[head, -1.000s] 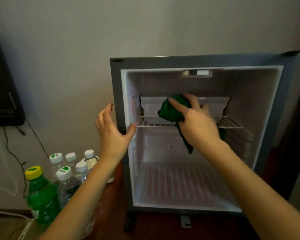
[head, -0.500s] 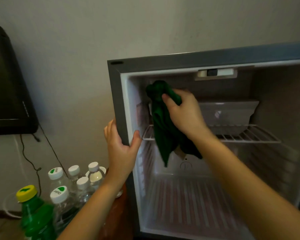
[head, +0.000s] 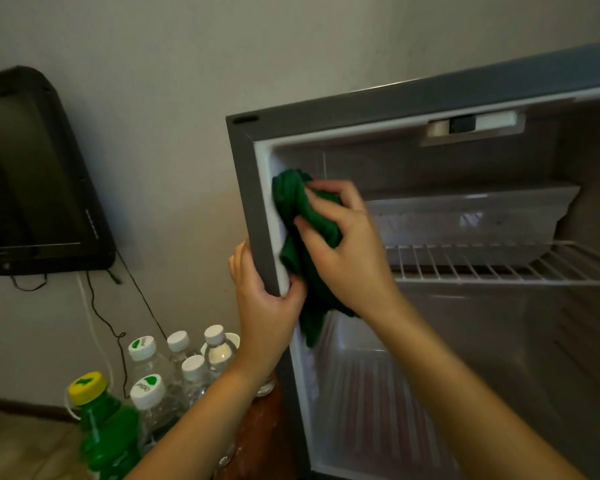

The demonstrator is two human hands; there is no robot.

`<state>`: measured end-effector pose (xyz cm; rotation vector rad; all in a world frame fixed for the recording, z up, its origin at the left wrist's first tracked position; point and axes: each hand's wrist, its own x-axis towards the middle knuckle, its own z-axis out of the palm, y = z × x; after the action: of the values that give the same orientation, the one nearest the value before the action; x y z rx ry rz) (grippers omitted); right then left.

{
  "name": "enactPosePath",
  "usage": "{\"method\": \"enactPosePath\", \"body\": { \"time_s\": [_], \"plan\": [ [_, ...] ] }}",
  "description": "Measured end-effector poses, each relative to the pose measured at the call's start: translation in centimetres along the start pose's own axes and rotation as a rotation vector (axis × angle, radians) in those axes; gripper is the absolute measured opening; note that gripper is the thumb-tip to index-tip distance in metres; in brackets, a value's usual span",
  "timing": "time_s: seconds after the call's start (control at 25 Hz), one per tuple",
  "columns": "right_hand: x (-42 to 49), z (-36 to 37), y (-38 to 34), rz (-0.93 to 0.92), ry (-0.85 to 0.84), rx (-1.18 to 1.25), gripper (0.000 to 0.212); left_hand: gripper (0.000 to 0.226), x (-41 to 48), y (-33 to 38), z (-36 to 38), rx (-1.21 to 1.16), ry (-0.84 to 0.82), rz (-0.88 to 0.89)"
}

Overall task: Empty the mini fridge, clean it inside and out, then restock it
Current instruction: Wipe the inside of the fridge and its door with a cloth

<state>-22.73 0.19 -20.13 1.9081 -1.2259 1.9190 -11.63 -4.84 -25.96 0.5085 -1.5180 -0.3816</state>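
Green cloth (head: 291, 199) is bunched in the right hand (head: 343, 251), fingers curled round it and pressing it to the inner left wall of the fridge (head: 413, 102), high up and just behind the front edge. A loose tail of cloth hangs below the palm. Left hand (head: 267, 306) grips the fridge's left front edge, thumb inside, fingers wrapped round the outer side, bracing the cabinet.

Step in hand, by judgement: wiping the interior. Emptying appears done; the outside and restocking remain. To do it well:
- Brace firmly so the fridge does not shift on its desk (head: 257, 431).
- Work the wall from the top down in overlapping strokes.
- Follow into the rear corner and the moulded ribs lower on the wall, where grime is likely to collect.
- Gather the hanging tail so it neither drags over wiped areas nor snags the wire shelf (head: 499, 265).
- Refold to a fresh face once soiled.

Containers: the fridge compartment holds no stock. Inside are only the wire shelf at mid height and a pale tray (head: 465, 216) above it against the rear. Whether the tray holds anything cannot be told. Left of the fridge and lower stand capped clear bottles (head: 146, 362), apparently water, one with a paler, cloudy fill. Nearest the camera is a green bottle (head: 104, 431) with a yellow cap. All are closed and upright.
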Motion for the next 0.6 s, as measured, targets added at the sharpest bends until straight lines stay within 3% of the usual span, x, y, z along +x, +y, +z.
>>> {"method": "enactPosePath", "body": {
  "time_s": [0.08,0.24,0.36,0.48,0.6],
  "plan": [
    [1.0,0.2,0.5,0.021,0.012,-0.026,0.031,0.059,0.0,0.0,0.0,0.013,0.003,0.009],
    [5.5,0.3,2.7,0.462,-0.097,-0.199,0.025,0.058,-0.1,0.1,0.0,0.032,-0.003,-0.004],
    [1.7,-0.7,0.7,0.384,-0.216,-0.242,0.014,0.062,-0.1,-0.1,-0.1,0.028,-0.009,-0.006],
    [-1.6,-0.4,-1.2,0.203,-0.102,-0.13,0.019,0.069,-0.2,-0.1,-0.1,-0.002,-0.021,-0.019],
    [2.8,0.6,1.0,0.333,-0.055,-0.149,0.015,0.064,-0.2,0.0,-0.1,0.028,-0.04,-0.007]
  ]
}}
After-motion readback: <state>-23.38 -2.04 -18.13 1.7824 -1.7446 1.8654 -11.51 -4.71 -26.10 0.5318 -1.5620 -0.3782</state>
